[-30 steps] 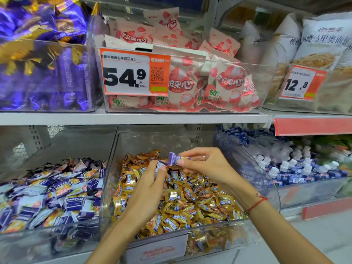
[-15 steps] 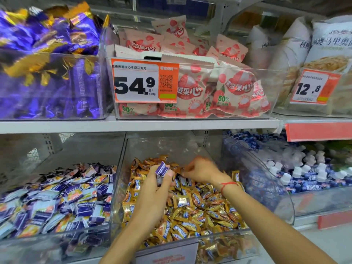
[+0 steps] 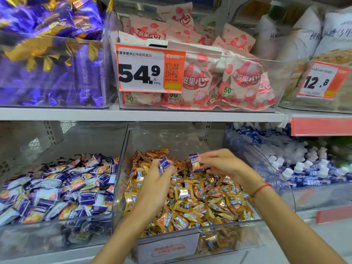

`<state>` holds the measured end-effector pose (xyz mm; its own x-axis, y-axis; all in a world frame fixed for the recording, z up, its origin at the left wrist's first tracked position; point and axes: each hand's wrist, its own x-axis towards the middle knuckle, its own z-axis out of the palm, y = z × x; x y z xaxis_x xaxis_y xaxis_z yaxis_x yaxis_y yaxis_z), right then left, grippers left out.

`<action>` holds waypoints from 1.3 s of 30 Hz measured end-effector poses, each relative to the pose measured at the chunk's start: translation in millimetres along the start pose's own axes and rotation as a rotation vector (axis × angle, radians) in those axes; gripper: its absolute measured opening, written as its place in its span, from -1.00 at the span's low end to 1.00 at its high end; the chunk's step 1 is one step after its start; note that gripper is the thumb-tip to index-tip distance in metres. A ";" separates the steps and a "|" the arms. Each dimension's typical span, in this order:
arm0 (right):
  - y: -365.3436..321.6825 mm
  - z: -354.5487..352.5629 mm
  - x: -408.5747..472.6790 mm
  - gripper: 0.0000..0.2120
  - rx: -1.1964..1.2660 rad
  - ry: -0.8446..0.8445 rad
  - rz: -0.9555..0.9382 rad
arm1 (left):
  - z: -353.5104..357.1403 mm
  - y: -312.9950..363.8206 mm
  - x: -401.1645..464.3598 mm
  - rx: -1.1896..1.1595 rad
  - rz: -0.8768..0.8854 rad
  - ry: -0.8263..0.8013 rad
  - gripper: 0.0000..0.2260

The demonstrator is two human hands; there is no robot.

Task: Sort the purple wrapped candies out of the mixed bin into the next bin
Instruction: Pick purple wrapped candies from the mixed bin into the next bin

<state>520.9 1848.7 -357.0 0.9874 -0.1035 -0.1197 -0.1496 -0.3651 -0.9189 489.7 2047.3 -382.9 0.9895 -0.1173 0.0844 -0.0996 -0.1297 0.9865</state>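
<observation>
The clear mixed bin (image 3: pixel 122 180) in the middle of the lower shelf is heaped with gold wrapped candies (image 3: pixel 200 202). Above the heap my left hand (image 3: pixel 158 181) holds purple wrapped candies (image 3: pixel 164 164) in its curled fingers. To its right, my right hand (image 3: pixel 222 164) pinches one more purple wrapped candy (image 3: pixel 194 162) at its fingertips, a short gap away from the left hand. The bin to the left (image 3: pixel 57 225) holds a pile of purple and white wrapped candies (image 3: pixel 62 189).
A bin of blue and white sweets (image 3: pixel 308 168) stands to the right. The upper shelf (image 3: pixel 141 114) hangs close above, carrying purple foil packs (image 3: pixel 49 69), pink fruit packs (image 3: pixel 228 80) behind a 54.9 price tag (image 3: pixel 148 71), and pale bags (image 3: pixel 314 54).
My right hand dipped into the gold candies and came up pinching another purple candy. The left hand stayed over the bin holding its purple candies. The camera moved closer.
</observation>
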 end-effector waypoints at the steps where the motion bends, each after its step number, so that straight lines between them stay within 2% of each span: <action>1: -2.5 -3.0 -8.0 -0.72 0.122 -0.040 0.004 | 0.1 -0.6 0.2 0.032 0.013 -0.007 -0.95; 4: -12.0 0.1 -25.1 -0.75 0.266 -0.148 -0.048 | 0.4 0.0 -2.1 0.036 0.042 -0.045 -0.91; 7: -23.7 9.3 -32.6 -0.80 0.137 -0.115 -0.176 | 0.8 0.7 -3.3 -0.017 0.076 -0.082 -0.76; 11: -29.5 16.8 -33.3 -0.87 0.082 -0.128 -0.283 | 1.4 3.1 -5.9 -0.021 0.172 -0.125 -0.80; 15: -28.0 18.4 -31.2 -0.88 -0.024 -0.222 -0.330 | -0.3 2.1 -7.2 0.047 0.229 -0.030 -0.90; 17: -21.1 20.5 -18.6 -0.83 -0.071 -0.137 -0.320 | -1.7 -0.6 -6.4 0.091 0.272 0.055 -0.94; 19: -7.2 25.5 -1.1 -0.73 -0.318 -0.069 -0.351 | -2.7 -0.9 -6.0 0.099 0.290 0.102 -0.93; 22: 23.0 43.6 13.0 -0.45 -0.821 -0.332 -0.377 | -2.5 0.3 -5.8 0.104 0.308 0.107 -0.88; 24: 29.6 41.6 4.7 -0.42 -0.993 -0.483 -0.275 | -2.1 0.6 -6.4 0.102 0.310 0.099 -0.88; 26: 31.9 25.4 -8.0 -0.49 -1.004 -0.577 -0.193 | -2.0 1.3 -6.9 0.085 0.299 0.089 -0.88; 29: 21.6 -8.8 -31.5 -0.57 -1.031 -0.632 -0.126 | -2.2 2.6 -6.5 0.070 0.294 0.074 -0.90; 33: 2.9 -45.1 -48.0 -0.66 -0.986 -0.726 -0.132 | -1.9 2.6 -6.5 0.071 0.269 0.039 -0.94; 35: -4.6 -50.8 -45.3 -0.70 -1.001 -0.663 -0.163 | -2.4 2.4 -6.8 0.077 0.260 0.032 -0.95; 39: -3.0 -28.5 -13.6 -0.75 -0.946 -0.279 -0.262 | -2.7 0.8 -6.6 0.071 0.257 0.039 -0.95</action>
<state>506.4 1824.8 -341.9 0.9535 0.2600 -0.1522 0.2131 -0.9391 -0.2695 483.4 2050.6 -382.2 0.9340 -0.1176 0.3374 -0.3536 -0.1694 0.9199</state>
